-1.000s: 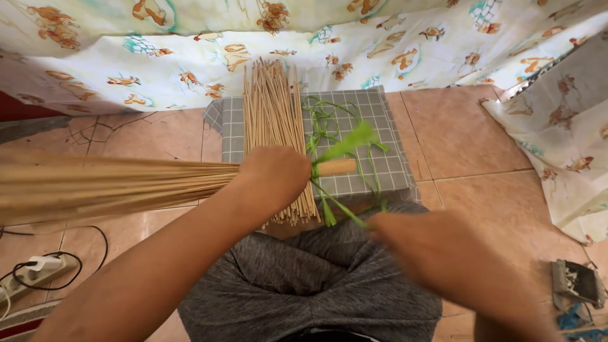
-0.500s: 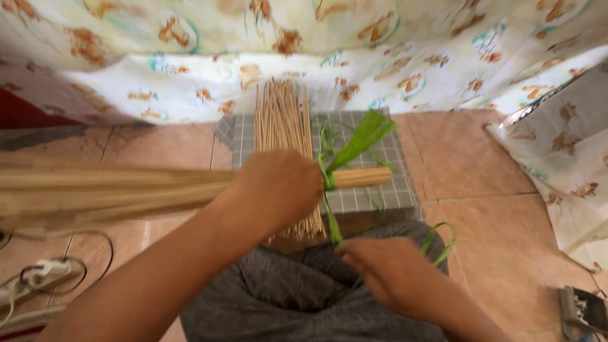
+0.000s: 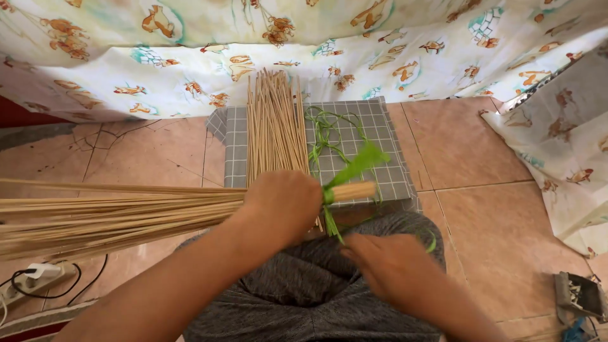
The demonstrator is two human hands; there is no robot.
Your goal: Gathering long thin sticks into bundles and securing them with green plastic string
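Observation:
My left hand (image 3: 284, 206) grips a thick bundle of thin tan sticks (image 3: 114, 215) near its blunt end, which points right over a grey checked cloth (image 3: 354, 164). The bundle fans out to the left. A bright green strip (image 3: 356, 168) is wound around the bundle's end beside my fingers. My right hand (image 3: 386, 269) sits lower, over my grey-clad lap, pinching the lower tail of that green strip. A loose pile of the same sticks (image 3: 275, 126) lies lengthwise on the cloth, behind my left hand.
Thin green strips (image 3: 329, 130) lie tangled on the cloth. A patterned sheet (image 3: 316, 44) hangs along the back and right. A white power strip with black cable (image 3: 35, 278) lies at the lower left. A small grey box (image 3: 579, 294) sits lower right on the tiled floor.
My right hand has drawn in from the right toward the bundle's end and taken the green strip's tail. The left hand keeps its hold on the bundle.

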